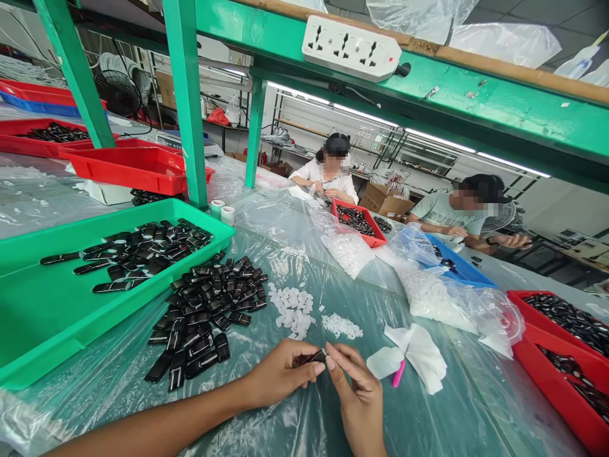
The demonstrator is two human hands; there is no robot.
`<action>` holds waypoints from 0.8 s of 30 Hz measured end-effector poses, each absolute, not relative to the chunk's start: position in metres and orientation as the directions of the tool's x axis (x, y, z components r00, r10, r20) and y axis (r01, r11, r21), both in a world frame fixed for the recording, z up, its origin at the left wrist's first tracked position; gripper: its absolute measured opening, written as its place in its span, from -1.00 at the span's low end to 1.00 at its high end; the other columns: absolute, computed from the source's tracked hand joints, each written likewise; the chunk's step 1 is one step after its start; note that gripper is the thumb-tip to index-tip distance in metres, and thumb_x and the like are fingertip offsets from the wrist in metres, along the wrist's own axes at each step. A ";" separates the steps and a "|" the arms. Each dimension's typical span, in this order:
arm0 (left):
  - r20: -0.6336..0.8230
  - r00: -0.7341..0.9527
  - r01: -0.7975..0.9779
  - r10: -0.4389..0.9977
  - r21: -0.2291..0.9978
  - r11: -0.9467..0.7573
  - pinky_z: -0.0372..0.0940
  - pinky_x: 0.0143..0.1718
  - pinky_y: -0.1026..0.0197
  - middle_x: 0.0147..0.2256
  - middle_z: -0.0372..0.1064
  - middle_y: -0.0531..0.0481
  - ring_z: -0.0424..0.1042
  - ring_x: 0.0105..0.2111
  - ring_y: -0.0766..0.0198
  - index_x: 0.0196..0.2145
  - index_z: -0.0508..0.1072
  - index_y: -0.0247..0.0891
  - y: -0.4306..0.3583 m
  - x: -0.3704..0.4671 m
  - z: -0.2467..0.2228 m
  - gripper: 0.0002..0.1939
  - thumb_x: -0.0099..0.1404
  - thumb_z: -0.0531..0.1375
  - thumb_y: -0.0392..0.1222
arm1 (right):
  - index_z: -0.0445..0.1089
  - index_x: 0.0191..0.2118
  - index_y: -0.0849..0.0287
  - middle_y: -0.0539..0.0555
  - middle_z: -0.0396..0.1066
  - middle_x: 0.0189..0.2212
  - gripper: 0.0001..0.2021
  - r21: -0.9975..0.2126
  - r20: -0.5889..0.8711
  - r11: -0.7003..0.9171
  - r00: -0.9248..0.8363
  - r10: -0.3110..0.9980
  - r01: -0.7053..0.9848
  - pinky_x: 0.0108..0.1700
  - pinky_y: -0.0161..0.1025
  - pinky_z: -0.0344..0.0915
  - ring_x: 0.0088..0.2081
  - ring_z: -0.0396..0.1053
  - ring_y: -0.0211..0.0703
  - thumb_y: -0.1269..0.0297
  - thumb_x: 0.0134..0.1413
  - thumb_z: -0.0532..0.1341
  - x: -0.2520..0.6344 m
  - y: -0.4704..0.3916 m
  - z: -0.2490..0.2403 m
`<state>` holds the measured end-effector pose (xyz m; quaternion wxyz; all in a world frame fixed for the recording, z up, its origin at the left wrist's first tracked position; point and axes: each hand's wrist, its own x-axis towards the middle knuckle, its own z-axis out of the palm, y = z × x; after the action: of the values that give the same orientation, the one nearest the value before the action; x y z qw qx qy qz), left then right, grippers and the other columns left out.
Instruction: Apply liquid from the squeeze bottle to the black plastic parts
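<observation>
My left hand point(290, 374) is closed around a small glossy black plastic part point(314, 357), its end showing between thumb and fingers. At that end the fingertips of my right hand point(354, 387) are pinched together, and whatever they hold is too small to make out. Left of my hands lies a pile of similar black plastic parts point(209, 311) on the plastic-covered table. Just beyond my fingers are a heap of white round pieces point(292, 308) and a heap of smaller white pieces point(341, 325). A pink stick-like tool point(398, 374) lies by crumpled white sheets point(423, 358) to the right.
A green tray point(42, 324) with black parts stands at left, red trays point(537, 362) at right. Bags of white pieces point(428, 295) lie farther back. Green shelf posts point(185, 101) and a power strip point(352, 47) rise ahead. Two people point(328, 171) sit opposite.
</observation>
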<state>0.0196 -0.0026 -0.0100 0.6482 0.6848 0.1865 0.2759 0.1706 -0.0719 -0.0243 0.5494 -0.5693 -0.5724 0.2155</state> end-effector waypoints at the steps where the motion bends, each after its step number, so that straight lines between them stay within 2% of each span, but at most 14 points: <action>1: 0.141 0.777 -0.104 0.613 0.990 -0.096 0.10 -0.49 0.35 -0.55 0.15 0.08 0.19 -0.53 0.37 -0.43 0.40 -0.37 -0.003 0.019 -0.010 -0.68 0.29 0.07 -0.04 | 0.46 -0.13 -0.04 0.05 0.42 -0.23 -0.77 -0.860 0.393 0.261 0.244 0.886 0.438 -0.17 -0.23 0.32 -0.16 0.35 -0.12 0.31 0.07 0.20 0.171 -0.072 -0.024; 5: 0.144 0.781 -0.113 0.608 0.990 -0.090 0.11 -0.48 0.34 -0.56 0.14 0.09 0.19 -0.53 0.36 -0.46 0.37 -0.36 -0.003 0.018 -0.009 -0.69 0.29 0.06 -0.06 | 0.44 -0.10 -0.06 0.04 0.44 -0.21 -0.75 -0.823 0.411 0.246 0.236 0.881 0.512 -0.14 -0.17 0.32 -0.14 0.35 -0.10 0.31 0.08 0.19 0.172 -0.074 -0.028; 9: 0.143 0.781 -0.115 0.608 0.990 -0.086 0.11 -0.47 0.34 -0.56 0.14 0.09 0.19 -0.53 0.36 -0.45 0.37 -0.36 -0.003 0.018 -0.009 -0.68 0.29 0.06 -0.05 | 0.46 -0.13 -0.07 0.02 0.47 -0.20 -0.76 -0.791 0.445 0.240 0.261 0.857 0.562 -0.02 -0.06 0.26 -0.08 0.34 -0.05 0.29 0.05 0.22 0.174 -0.075 -0.032; 17: 0.131 0.780 -0.107 0.611 0.991 -0.077 0.07 -0.51 0.35 -0.56 0.19 0.07 0.18 -0.56 0.39 -0.49 0.36 -0.37 -0.002 0.018 -0.009 -0.62 0.29 0.05 0.00 | 0.44 -0.09 -0.03 0.09 0.43 -0.14 -0.75 -0.832 0.380 0.208 0.255 0.889 0.515 -0.11 -0.08 0.35 -0.08 0.34 -0.02 0.26 0.09 0.18 0.167 -0.073 -0.026; 24: 0.107 0.796 -0.106 0.596 0.994 -0.037 0.07 -0.54 0.36 -0.56 0.18 0.07 0.14 -0.59 0.41 -0.42 0.40 -0.38 -0.003 0.019 -0.010 -0.58 0.28 0.05 0.07 | 0.44 -0.10 -0.02 0.10 0.42 -0.14 -0.76 -0.800 0.422 0.236 0.239 0.874 0.551 -0.11 -0.07 0.35 -0.08 0.33 -0.02 0.27 0.10 0.16 0.166 -0.076 -0.030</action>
<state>0.0191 -0.0028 -0.0100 0.6693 0.6708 0.1827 0.2623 0.1663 -0.0761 -0.0297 0.5122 -0.5977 -0.5962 0.1577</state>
